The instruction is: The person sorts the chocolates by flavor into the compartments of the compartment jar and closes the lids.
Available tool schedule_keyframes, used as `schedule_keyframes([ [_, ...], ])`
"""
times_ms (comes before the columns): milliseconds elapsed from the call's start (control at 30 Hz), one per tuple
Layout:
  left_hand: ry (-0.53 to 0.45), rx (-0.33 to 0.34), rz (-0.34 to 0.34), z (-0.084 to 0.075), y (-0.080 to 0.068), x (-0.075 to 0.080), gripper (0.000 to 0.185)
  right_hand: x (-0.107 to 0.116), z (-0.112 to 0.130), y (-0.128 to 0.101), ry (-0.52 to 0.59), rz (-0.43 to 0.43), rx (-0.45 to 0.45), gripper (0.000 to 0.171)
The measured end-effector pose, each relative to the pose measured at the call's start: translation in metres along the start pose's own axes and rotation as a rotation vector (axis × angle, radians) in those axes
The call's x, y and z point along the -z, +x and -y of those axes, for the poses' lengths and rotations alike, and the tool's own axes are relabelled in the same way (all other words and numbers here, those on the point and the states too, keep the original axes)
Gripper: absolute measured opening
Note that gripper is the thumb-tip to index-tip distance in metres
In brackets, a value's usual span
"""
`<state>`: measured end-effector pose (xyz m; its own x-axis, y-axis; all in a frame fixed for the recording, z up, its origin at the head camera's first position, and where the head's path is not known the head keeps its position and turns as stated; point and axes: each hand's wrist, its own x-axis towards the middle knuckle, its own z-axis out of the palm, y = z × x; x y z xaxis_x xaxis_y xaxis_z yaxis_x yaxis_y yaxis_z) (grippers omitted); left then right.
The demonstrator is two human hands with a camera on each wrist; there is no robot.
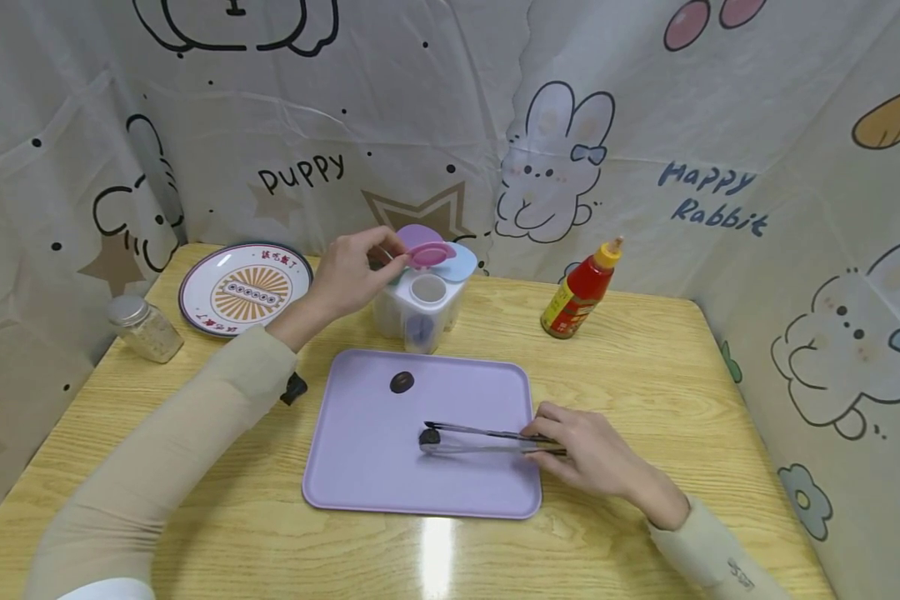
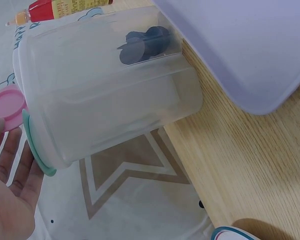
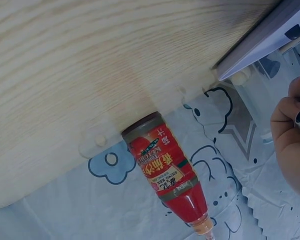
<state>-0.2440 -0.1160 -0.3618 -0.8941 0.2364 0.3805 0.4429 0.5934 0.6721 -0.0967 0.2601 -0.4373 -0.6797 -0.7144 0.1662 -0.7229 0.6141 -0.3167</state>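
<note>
Left hand [image 1: 352,271] pinches the pink flip lid [image 1: 430,252] of the clear plastic seasoning box [image 1: 420,304], near the table's back edge, middle. One round compartment is uncovered; the purple and blue lids sit beside it.

Right hand [image 1: 585,450] grips metal tongs [image 1: 480,437] lying flat on the lilac tray [image 1: 360,467], tips around a small dark piece [image 1: 429,436]. A second dark oval piece [image 1: 401,382] lies near the tray's back edge, between tongs and box.

Around: red ketchup bottle [image 1: 579,292] back right, glossy patterned plate [image 1: 245,289] back left, glass jar [image 1: 145,327] at left edge. Wood-grain table [image 1: 682,400], smooth.
</note>
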Motion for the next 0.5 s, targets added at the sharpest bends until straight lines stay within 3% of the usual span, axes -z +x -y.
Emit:
schedule_keyframes([
  [267,0.0,-0.003,0.003,-0.001,0.0,0.001,0.015,0.009,-0.003,0.004,-0.032,-0.099,0.041,0.022],
  [500,0.002,0.001,0.003,-0.001,0.0,0.001,0.015,0.036,-0.007,0.019,-0.078,-0.216,0.09,0.022],
])
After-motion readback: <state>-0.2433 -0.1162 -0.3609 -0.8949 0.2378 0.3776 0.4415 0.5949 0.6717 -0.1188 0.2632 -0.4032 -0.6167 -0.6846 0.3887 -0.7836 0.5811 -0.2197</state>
